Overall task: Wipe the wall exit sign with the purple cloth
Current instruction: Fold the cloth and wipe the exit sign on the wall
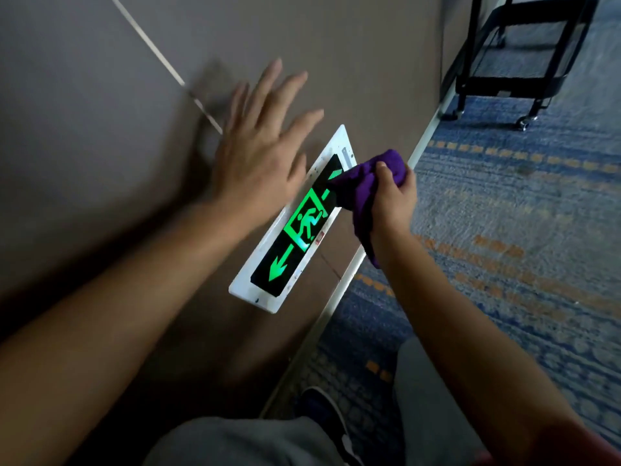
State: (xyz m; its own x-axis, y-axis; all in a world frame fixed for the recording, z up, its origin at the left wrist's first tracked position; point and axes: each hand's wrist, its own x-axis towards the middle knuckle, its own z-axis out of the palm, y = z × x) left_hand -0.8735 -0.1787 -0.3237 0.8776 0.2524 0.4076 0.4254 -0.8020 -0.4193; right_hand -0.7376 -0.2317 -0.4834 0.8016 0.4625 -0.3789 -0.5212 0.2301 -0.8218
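The exit sign [295, 230] is a white-framed black panel low on the wall, lit with a green running figure and green arrows. My right hand [395, 200] grips the bunched purple cloth [363, 186] and presses it on the sign's far end, covering part of one arrow. A tail of cloth hangs below that hand. My left hand [258, 146] is spread open and flat against the brown wall just beside the sign's upper edge, slightly blurred.
A black wire cart on castors [514, 52] stands farther along the wall on the blue and orange patterned carpet [504, 230]. A pale skirting strip [353, 274] runs under the sign. My grey-trousered knees and a dark shoe [322, 408] sit at the bottom.
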